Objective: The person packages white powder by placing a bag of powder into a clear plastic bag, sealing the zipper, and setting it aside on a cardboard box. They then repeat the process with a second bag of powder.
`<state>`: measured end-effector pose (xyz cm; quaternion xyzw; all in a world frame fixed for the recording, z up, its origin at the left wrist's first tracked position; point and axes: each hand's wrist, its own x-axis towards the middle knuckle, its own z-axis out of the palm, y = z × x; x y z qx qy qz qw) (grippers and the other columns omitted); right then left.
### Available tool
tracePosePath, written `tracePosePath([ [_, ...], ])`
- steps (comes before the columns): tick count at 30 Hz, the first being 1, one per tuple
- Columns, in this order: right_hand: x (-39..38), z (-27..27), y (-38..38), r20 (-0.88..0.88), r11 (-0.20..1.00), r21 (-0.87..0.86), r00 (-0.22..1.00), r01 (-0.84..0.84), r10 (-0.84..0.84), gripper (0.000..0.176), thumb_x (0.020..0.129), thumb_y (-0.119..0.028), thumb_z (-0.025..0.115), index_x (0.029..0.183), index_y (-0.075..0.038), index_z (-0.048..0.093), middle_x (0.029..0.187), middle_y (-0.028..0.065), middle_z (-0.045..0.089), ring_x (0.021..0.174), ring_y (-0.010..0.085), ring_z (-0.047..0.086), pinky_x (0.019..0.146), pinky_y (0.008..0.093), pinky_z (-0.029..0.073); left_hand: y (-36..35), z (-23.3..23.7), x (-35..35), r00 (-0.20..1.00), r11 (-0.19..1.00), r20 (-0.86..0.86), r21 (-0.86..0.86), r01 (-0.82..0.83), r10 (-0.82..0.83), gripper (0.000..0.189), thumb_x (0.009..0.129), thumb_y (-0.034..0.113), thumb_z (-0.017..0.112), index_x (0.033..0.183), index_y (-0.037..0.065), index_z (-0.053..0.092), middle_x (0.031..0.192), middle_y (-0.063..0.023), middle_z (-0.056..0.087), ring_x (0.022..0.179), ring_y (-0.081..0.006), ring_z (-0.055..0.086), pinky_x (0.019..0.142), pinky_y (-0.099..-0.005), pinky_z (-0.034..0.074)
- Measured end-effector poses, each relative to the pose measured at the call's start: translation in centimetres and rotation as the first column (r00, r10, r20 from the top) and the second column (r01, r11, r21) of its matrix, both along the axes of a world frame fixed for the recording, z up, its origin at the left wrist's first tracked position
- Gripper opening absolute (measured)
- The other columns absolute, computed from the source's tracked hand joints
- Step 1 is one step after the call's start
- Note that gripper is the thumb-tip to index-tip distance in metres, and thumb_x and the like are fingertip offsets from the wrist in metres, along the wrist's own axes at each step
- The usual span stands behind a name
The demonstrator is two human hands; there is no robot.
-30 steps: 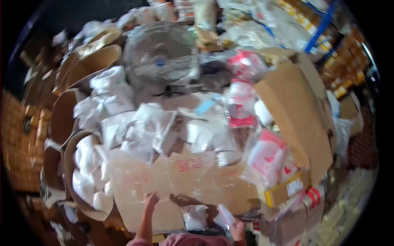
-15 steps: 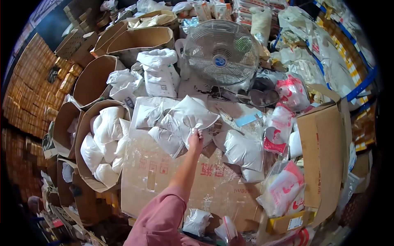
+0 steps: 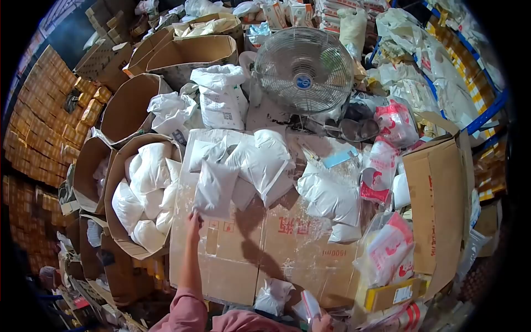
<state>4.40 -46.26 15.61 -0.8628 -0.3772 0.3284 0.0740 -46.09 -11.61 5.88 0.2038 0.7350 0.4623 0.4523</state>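
My left hand (image 3: 193,218) is closed on the lower left corner of a white powder-filled bag (image 3: 217,189), which is tilted over the cardboard sheet (image 3: 232,260). Beyond it lie more white powder bags (image 3: 260,157), overlapping one another. To the right rests another group of filled bags (image 3: 329,193). At the bottom edge, my right hand (image 3: 321,322) is partly cut off by the frame. Its fingers appear closed on a small clear plastic bag (image 3: 306,305) with a red stripe. Beside that bag sits a small filled white bag (image 3: 274,296).
On the left stands an open carton (image 3: 124,235) full of white bags. A fan (image 3: 303,72) and an open white sack (image 3: 219,99) stand at the back. Red-printed bags (image 3: 387,249) and a tall cardboard box (image 3: 434,205) line the right side.
My left hand has moved left and toward me from the middle of the pile, with one white bag now in its grip. My right hand shows more at the bottom edge.
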Motion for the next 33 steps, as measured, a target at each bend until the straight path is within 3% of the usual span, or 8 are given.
tracePosePath([
  [5, -1.9, 4.9, 3.3, -0.014, 0.979, -0.203, 1.0, -0.004, 0.001, 0.043, 0.09, -0.034, 0.053, 0.106, 0.005, 0.059, 0.103, 0.0319, 0.058, 0.101, 0.0464, 0.055, 0.087, 0.05, 0.043, -4.8, -6.0, 0.7, 0.986, 0.981, 0.096, -0.152, -0.118, 0.134, 0.031, 0.098, 0.028, 0.045, 0.078, 0.007, 0.055, 0.068, -0.0043, 0.06, 0.056, -0.0126, 0.06, 0.047, -0.0259, 0.043],
  [8, -1.9, 5.7, 3.9, -0.043, 0.983, -0.185, 0.999, -0.012, 0.004, 0.044, 0.09, -0.034, 0.053, 0.112, 0.004, 0.058, 0.11, 0.0315, 0.057, 0.104, 0.0455, 0.054, 0.088, 0.0499, 0.042, -2.4, -5.4, 4.3, 0.964, 0.969, -0.258, -0.248, -0.006, -0.06, 0.034, 0.092, 0.026, 0.05, 0.076, -0.001, 0.064, 0.066, -0.0057, 0.064, 0.056, -0.0143, 0.062, 0.049, -0.0297, 0.05],
  [13, 3.3, -4.0, -1.7, -0.152, 0.984, -0.076, 0.977, -0.163, 0.15, 0.047, 0.089, -0.034, 0.054, 0.118, 0.003, 0.055, 0.114, 0.0285, 0.057, 0.109, 0.0422, 0.053, 0.092, 0.0461, 0.041, 5.3, -3.6, 16.7, 0.888, 0.967, 0.402, -0.024, 0.253, -0.223, 0.039, 0.09, 0.036, 0.063, 0.096, -0.002, 0.064, 0.084, -0.0093, 0.068, 0.069, -0.0154, 0.067, 0.057, -0.0274, 0.053],
  [17, 5.1, -5.9, -6.3, -0.265, 0.931, 0.215, 0.9, -0.294, 0.345, 0.048, 0.084, -0.032, 0.057, 0.123, -0.004, 0.055, 0.12, 0.0248, 0.055, 0.113, 0.0403, 0.051, 0.097, 0.0455, 0.04, 12.2, -6.2, 24.8, 0.73, 0.997, 0.683, -0.041, 0.062, -0.017, 0.045, 0.09, 0.04, 0.063, 0.108, -0.001, 0.056, 0.088, -0.0111, 0.066, 0.074, -0.016, 0.064, 0.056, -0.0263, 0.051],
  [19, -0.9, 7.4, 4.2, -0.013, 0.913, -0.316, 0.963, -0.259, 0.268, 0.045, 0.083, -0.028, 0.058, 0.122, -0.007, 0.056, 0.121, 0.0221, 0.056, 0.112, 0.0389, 0.052, 0.097, 0.0458, 0.041, 14.2, -8.0, 26.7, 0.572, 0.991, 0.82, 0.058, -0.125, 0.024, 0.037, 0.093, 0.036, 0.059, 0.102, 0.0, 0.055, 0.086, -0.0125, 0.065, 0.066, -0.0158, 0.061, 0.052, -0.0246, 0.049],
  [22, 3.0, 1.6, -2.3, 0.067, 0.884, -0.184, 0.892, -0.429, 0.447, 0.039, 0.08, -0.022, 0.061, 0.114, -0.003, 0.059, 0.121, 0.0196, 0.058, 0.109, 0.0389, 0.053, 0.094, 0.0477, 0.043, 16.5, -7.8, 27.7, 0.31, 0.841, 0.866, -0.202, -0.501, 0.393, 0.034, 0.096, 0.035, 0.055, 0.095, 0.001, 0.054, 0.084, -0.0113, 0.064, 0.061, -0.0156, 0.059, 0.047, -0.024, 0.046],
  [29, 4.0, -0.1, -3.2, 0.04, 0.951, -0.04, 0.95, -0.308, 0.309, 0.036, 0.079, -0.025, 0.065, 0.107, -0.003, 0.064, 0.109, 0.0202, 0.063, 0.096, 0.0381, 0.059, 0.082, 0.0479, 0.048, 15.5, -5.8, 24.0, 0.988, 0.988, -0.016, 0.033, -0.15, 0.151, 0.048, 0.098, 0.042, 0.048, 0.07, 0.003, 0.053, 0.06, -0.0038, 0.055, 0.051, -0.0124, 0.05, 0.045, -0.0274, 0.036],
  [33, 7.5, -6.2, -7.9, 0.442, 0.773, 0.023, 0.7, -0.634, 0.561, 0.031, 0.082, -0.025, 0.064, 0.102, -0.002, 0.064, 0.098, 0.0224, 0.064, 0.086, 0.0398, 0.059, 0.074, 0.0482, 0.048, 11.9, 1.6, 17.1, 0.984, 0.987, 0.178, 0.159, -0.035, 0.007, 0.047, 0.097, 0.045, 0.049, 0.063, 0.012, 0.05, 0.056, 0.0039, 0.043, 0.05, -0.0062, 0.037, 0.044, -0.0263, 0.027],
])
